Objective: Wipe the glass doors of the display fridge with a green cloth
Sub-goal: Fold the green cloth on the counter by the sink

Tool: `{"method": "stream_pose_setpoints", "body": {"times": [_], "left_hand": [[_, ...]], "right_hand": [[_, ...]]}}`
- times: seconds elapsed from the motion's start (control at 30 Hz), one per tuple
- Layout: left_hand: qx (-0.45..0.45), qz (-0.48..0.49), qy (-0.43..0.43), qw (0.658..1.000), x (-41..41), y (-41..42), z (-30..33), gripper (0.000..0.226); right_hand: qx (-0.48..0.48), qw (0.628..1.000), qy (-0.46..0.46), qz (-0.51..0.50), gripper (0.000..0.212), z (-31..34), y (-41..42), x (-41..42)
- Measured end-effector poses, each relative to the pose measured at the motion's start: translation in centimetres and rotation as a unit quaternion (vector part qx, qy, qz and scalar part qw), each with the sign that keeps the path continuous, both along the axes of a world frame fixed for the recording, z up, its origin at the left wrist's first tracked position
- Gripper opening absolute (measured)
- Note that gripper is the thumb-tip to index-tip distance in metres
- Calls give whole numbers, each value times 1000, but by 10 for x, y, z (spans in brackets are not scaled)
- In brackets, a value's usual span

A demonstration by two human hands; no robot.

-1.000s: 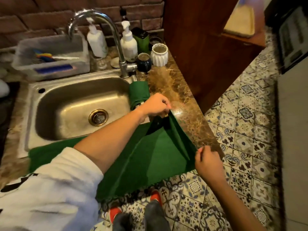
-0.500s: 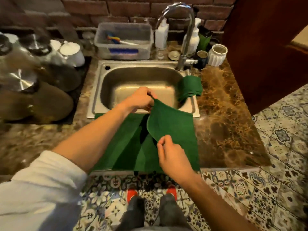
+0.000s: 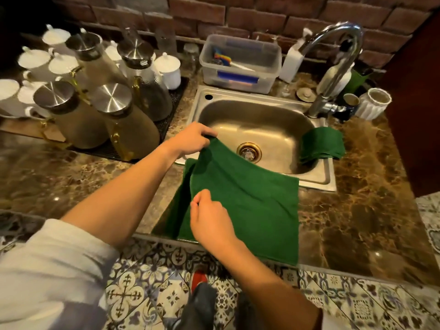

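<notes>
our left hand (image 3: 190,139) and right hand (image 3: 209,217) pinch the green cloth (image 3: 250,201) on the marble surface (image 3: 357,210). carafes (image 3: 128,120) crowd the sink's (image 3: 262,125) left. no readable writing.

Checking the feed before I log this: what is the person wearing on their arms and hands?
Both hands are bare: no gloves, rings or watch visible on the left hand or the right hand. The left arm has a light grey sleeve pushed up above the elbow; the right forearm shows no sleeve.

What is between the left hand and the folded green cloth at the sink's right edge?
In the head view, only the bare steel sink basin with its brass drain lies between the left hand and the folded green cloth.
</notes>
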State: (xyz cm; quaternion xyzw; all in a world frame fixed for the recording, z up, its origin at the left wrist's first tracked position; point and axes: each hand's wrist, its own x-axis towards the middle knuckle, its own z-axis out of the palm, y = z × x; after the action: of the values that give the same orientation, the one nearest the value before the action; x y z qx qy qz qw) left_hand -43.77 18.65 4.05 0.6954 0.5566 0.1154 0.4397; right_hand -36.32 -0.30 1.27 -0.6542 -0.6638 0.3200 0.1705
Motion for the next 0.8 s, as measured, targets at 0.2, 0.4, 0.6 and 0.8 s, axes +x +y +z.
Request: {"method": "stream_pose_setpoints", "body": {"times": [0.2,0.4,0.6,0.8], "left_hand": [[-12,-14,65,998,-37,6,-47,50],[32,5,148,988,-40,-4,-81,42],[114,-176,157,965,52,-21,-76,42],[198,-365,160,895,155,-47,-79,51]], "right_hand": [[-62,998,-14,26,20,-29,10,-33],[-187,975,118,-8,26,-48,9,-12],[-147,961,112,-205,8,-51,-6,86],[-151,915,49,-370,7,-42,-51,168]]}}
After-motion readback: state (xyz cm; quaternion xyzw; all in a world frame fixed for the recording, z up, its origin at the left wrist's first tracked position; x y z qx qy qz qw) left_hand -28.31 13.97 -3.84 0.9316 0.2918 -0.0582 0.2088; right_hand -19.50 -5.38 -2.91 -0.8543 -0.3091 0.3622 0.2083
